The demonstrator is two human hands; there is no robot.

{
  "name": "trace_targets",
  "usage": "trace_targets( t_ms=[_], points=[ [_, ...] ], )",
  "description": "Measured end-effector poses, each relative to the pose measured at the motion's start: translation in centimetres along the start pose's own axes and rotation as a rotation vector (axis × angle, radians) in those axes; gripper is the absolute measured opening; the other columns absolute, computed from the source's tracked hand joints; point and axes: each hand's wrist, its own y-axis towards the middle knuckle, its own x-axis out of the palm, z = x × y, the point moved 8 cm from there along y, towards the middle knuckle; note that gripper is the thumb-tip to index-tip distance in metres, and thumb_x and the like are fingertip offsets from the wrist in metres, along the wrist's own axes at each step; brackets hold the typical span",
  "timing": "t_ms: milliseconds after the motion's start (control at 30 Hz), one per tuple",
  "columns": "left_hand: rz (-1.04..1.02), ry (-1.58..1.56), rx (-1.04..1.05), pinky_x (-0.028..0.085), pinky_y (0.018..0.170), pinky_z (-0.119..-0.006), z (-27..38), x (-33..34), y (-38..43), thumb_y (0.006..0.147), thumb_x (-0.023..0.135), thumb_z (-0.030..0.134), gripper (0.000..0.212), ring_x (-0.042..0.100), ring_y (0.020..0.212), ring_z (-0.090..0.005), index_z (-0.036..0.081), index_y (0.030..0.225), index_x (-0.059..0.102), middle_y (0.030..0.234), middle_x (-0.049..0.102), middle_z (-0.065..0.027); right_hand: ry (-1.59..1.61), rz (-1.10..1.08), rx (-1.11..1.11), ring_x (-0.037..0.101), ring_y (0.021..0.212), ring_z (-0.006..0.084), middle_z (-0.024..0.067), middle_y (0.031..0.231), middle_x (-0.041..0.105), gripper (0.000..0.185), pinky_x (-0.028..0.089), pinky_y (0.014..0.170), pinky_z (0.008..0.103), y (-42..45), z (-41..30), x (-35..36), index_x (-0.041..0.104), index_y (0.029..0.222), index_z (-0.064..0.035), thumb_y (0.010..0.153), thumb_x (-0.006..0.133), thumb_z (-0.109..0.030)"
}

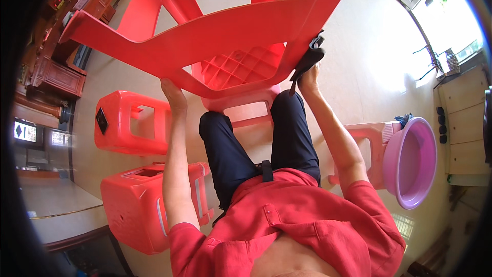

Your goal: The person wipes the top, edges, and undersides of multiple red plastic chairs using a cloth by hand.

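Observation:
A large red plastic stool (238,21) is held before me, tipped so its open underside and crossed ribs (242,67) show. My left hand (173,93) grips the stool's lower left edge, with most fingers hidden behind the plastic. At the stool's right side, my right hand (310,77) has a dark cloth (310,58) in its grasp, pressed against or close to the red edge. Between my knees stands a paler red plastic stool (240,113), just under the tilted one; contact between the two is likely but partly hidden.
Two red plastic stools (115,123) (132,207) are at my left, the farther bearing a black flat object (101,121). To my right, a purple basin (411,163) rests by a pink stool (355,132), with a blue cloth (404,120) at its rim. Wooden furniture (57,79) lines the left.

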Motion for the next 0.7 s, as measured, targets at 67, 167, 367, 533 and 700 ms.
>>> trace_targets(
  t_ms=[67, 167, 367, 533, 700],
  points=[
    [0.148, -0.049, -0.098, 0.036, 0.093, -0.032, -0.6, -0.7, -1.2, 0.098, 0.033, 0.049, 0.058, 0.046, 0.105, -0.0193, -0.001, 0.127, 0.039, 0.115, 0.048, -0.0105, -0.145, -0.081, -0.092, 0.053, 0.060, 0.0139, 0.0034, 0.069, 0.053, 0.026, 0.043, 0.053, 0.0291, -0.9, -0.2, -0.8, 0.054, 0.099, -0.0081, 0.094, 0.047, -0.033],
    [0.398, 0.302, 0.026, 0.034, 0.092, -0.031, 4.4, 0.4, -6.7, 0.097, 0.045, 0.034, 0.042, 0.044, 0.102, -0.0191, 0.000, 0.121, 0.041, 0.111, 0.046, -0.0114, 0.076, -0.110, 0.183, 0.057, 0.067, 0.0150, 0.0041, 0.077, 0.057, 0.028, 0.046, 0.056, 0.0284, -5.1, 3.1, -2.7, 0.056, 0.102, -0.0053, 0.094, 0.047, -0.030],
    [-0.435, -0.098, -0.528, 0.044, 0.081, -0.026, 0.1, 11.6, -17.7, 0.094, 0.055, 0.033, 0.039, 0.053, 0.091, -0.0132, 0.002, 0.117, 0.048, 0.100, 0.054, -0.0041, 0.043, -0.341, 0.430, 0.055, 0.083, 0.0145, 0.0040, 0.091, 0.057, 0.028, 0.045, 0.076, 0.0275, -15.6, 5.4, 1.8, 0.052, 0.112, -0.0015, 0.097, 0.046, -0.025],
    [-0.376, -0.022, -0.564, 0.044, 0.084, -0.026, 1.1, 12.8, -17.3, 0.092, 0.053, 0.010, 0.030, 0.056, 0.098, -0.0134, 0.000, 0.120, 0.051, 0.106, 0.060, -0.0085, -0.017, -0.568, 0.155, 0.048, 0.106, 0.0220, 0.0103, 0.117, 0.046, 0.032, 0.037, 0.093, 0.0291, -15.4, 0.9, 6.9, 0.049, 0.119, -0.0024, 0.100, 0.038, -0.025],
    [-0.125, -0.342, -0.766, 0.048, 0.073, -0.023, -0.2, 10.7, -16.7, 0.091, 0.054, 0.011, 0.022, 0.060, 0.084, -0.0102, 0.002, 0.110, 0.061, 0.098, 0.064, -0.0042, 0.079, -0.664, 0.319, 0.049, 0.100, 0.0122, 0.0042, 0.110, 0.057, 0.041, 0.038, 0.091, 0.0269, -15.5, 1.1, 8.4, 0.053, 0.120, -0.0028, 0.101, 0.038, -0.036]
  ],
)
